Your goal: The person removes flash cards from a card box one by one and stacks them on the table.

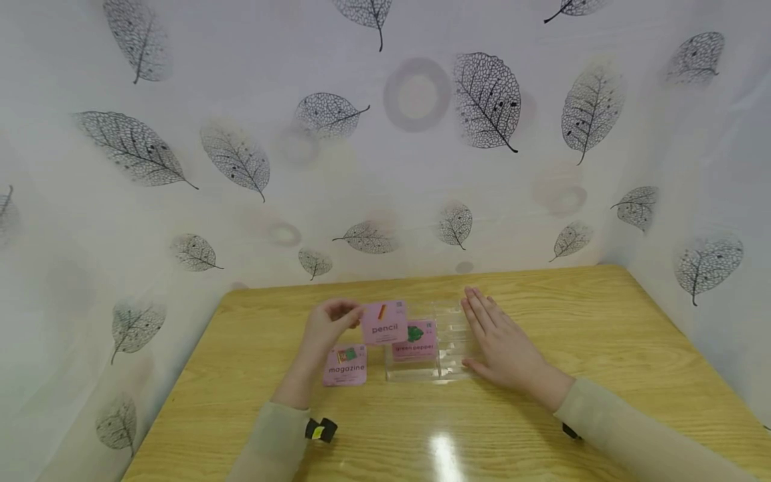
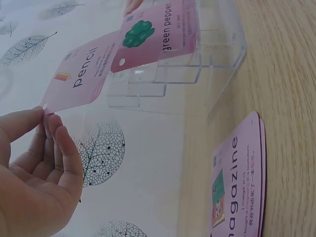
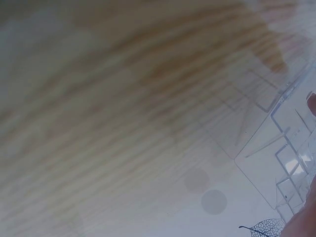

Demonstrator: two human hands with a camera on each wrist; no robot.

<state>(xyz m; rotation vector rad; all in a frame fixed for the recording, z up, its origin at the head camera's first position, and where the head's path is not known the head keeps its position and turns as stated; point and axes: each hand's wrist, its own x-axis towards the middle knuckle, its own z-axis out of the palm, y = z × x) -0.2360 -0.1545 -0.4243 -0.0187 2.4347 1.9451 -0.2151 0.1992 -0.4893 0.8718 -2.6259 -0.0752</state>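
Observation:
My left hand [image 1: 328, 329] pinches the pink "pencil" card [image 1: 384, 323] by its corner between thumb and fingers, as the left wrist view shows. That card is held up at the left side of a clear tiered plastic rack [image 1: 412, 375], partly overlapping the pink "green pepper" card [image 1: 421, 343] that stands in the rack. My right hand [image 1: 506, 348] lies along the rack's right side with its fingers straight. On the table left of the rack is a small stack of pink cards with the "magazine" card [image 1: 345, 365] on top.
The wooden table [image 1: 385, 428] carries everything. Behind and beside it hangs a white cloth [image 1: 373, 181] printed with dark leaves. The rack's right half shows several stepped clear tiers.

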